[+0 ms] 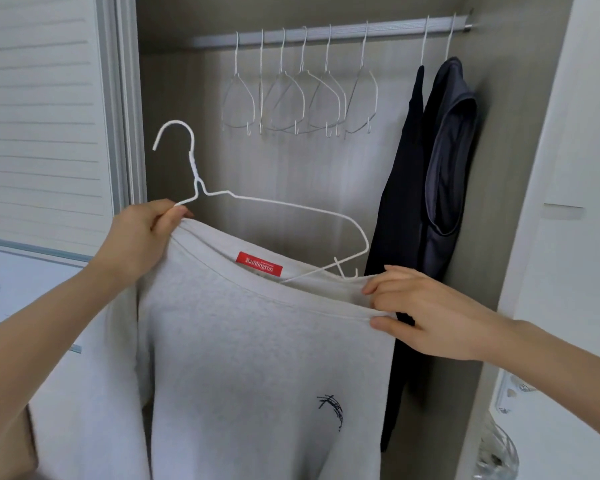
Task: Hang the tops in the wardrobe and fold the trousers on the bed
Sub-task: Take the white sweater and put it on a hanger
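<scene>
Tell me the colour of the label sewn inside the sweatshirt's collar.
Red with white lettering: the label sits inside the neckline of the light grey sweatshirt, seen in the head view.

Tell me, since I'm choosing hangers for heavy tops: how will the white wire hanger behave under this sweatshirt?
The hanger is thin wire, so it may flex or sag under the thick grey sweatshirt. Its smooth coating could let the wide neckline slide off. It looks light, so the left hand could tip it easily.

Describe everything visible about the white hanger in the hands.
The white hanger is thin coated wire with a curved hook, a twisted neck and small notch hooks near its right end. It is tilted, hook up and to the left, its left shoulder inside the grey sweatshirt's collar. The left hand grips it together with the collar.
</scene>
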`<action>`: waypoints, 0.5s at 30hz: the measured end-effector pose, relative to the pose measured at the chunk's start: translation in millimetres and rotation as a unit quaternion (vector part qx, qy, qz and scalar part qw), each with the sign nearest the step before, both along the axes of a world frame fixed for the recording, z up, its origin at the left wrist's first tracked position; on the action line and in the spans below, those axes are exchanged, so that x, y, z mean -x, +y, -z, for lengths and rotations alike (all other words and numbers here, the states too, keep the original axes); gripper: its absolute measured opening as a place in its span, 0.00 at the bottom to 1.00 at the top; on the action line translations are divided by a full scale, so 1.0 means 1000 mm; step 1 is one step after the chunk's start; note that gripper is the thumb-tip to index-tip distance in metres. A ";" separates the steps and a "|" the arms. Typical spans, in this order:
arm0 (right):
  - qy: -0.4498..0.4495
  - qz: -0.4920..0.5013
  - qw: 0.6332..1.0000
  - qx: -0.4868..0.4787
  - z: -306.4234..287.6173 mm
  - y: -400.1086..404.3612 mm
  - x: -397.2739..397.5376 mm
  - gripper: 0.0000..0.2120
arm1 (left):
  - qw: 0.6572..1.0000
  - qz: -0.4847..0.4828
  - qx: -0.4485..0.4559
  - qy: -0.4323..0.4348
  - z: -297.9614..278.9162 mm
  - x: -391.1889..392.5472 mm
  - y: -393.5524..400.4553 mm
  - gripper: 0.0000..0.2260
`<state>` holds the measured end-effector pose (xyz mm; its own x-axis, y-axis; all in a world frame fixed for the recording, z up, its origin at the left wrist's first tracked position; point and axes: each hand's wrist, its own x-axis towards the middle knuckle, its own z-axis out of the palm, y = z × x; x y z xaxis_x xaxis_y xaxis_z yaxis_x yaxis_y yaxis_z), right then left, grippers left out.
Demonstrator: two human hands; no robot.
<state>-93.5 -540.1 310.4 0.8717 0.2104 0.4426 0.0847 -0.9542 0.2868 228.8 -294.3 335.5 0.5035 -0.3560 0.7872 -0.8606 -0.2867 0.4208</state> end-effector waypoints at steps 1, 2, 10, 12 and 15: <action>-0.001 0.003 1.000 -0.016 -0.001 -0.001 0.000 0.18 | 1.000 0.016 0.005 0.005 0.001 0.000 0.000 0.13; 0.000 0.006 1.000 -0.030 -0.002 -0.003 0.001 0.18 | 0.999 0.032 0.009 0.013 0.002 0.000 0.001 0.13; 0.021 0.022 0.993 -0.111 -0.011 -0.002 0.004 0.21 | 0.993 -0.004 -0.067 -0.101 0.014 0.000 0.002 0.19; -0.002 0.019 0.993 -0.118 -0.013 0.000 -0.002 0.19 | 0.989 -0.005 -0.099 -0.111 0.014 0.005 -0.002 0.18; -0.050 0.070 0.979 -0.186 -0.012 0.011 -0.024 0.11 | 0.990 0.050 -0.091 -0.100 0.008 0.027 -0.018 0.13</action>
